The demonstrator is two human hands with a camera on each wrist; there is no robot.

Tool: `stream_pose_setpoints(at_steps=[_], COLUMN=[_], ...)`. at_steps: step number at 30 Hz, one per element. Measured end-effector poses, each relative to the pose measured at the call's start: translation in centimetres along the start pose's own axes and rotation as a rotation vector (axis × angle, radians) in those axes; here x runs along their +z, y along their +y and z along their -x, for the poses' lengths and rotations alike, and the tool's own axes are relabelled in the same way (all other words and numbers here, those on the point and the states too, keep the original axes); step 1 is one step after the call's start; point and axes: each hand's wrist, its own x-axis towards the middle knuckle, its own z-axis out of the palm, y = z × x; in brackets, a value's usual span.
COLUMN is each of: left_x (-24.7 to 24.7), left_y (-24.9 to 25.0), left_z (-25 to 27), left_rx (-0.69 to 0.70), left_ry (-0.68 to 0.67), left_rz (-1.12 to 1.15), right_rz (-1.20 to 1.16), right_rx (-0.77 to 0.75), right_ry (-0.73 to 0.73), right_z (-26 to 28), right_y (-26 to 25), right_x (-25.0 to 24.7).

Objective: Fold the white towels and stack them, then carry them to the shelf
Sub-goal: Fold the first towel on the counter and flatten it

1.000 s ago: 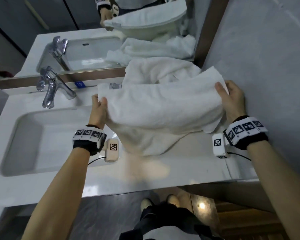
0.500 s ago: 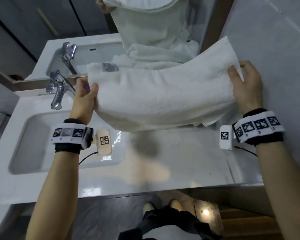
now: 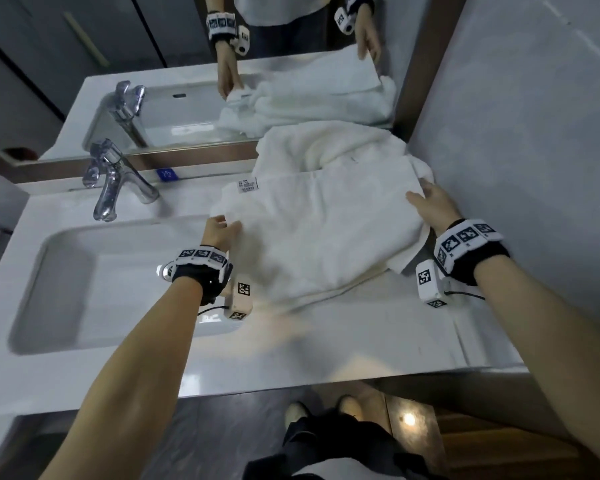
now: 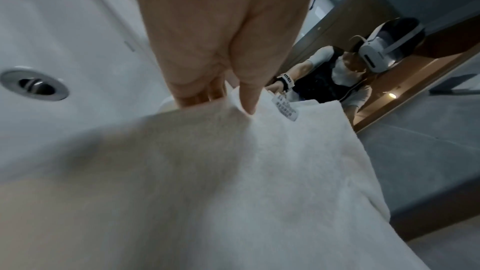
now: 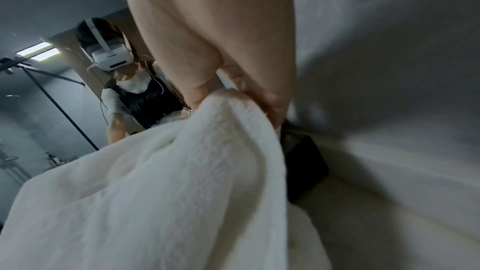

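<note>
I have both forearms extended forward, wrists banded. My left hand [image 3: 222,230] pinches the towel [image 3: 319,230] at its left edge, thumb on top and fingers [image 4: 197,98] curled beneath. My right hand [image 3: 433,206] grips the towel's far right corner, thumb over the cloth and fingers wrapped under it.

- Care tag [image 3: 248,185] sewn at the far-left corner of the white towel [image 3: 326,230]: rows of small dark print, too blurred to read in the head view.
- Same tag in the left wrist view [image 4: 285,109]: print rows visible, no characters legible.
- Blue sticker [image 3: 167,174] on the ledge below the mirror: white mark on it, unreadable.
- Wristbands [image 3: 202,255] and wrist camera boxes [image 3: 425,277]: black-and-white square marker codes only, no text.
</note>
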Motion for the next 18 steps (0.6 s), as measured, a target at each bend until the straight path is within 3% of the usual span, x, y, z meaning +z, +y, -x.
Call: stream_pose_setpoints(at_steps=[5,10,18], left_x=[-0.4,-0.7,-1.0], left_y=[-4.5,-7.6,-5.4], left_z=[1.4,3.7,5.2], left_rx=[-0.020,-0.070,0.235], left_ry=[-0.095,-0.187,-0.005], left_rz=[-0.208,-0.121,-0.115], right_rz=[-0.084,-0.247,-0.119], right_rx=[0.130,0.109,-0.217], right_ry=[0.010,-0.016,0.108], right_z=[2.6,5.1,7.2], right_y=[3.1,4.9,2.9], right_x=[0.1,0.5,-0.1])
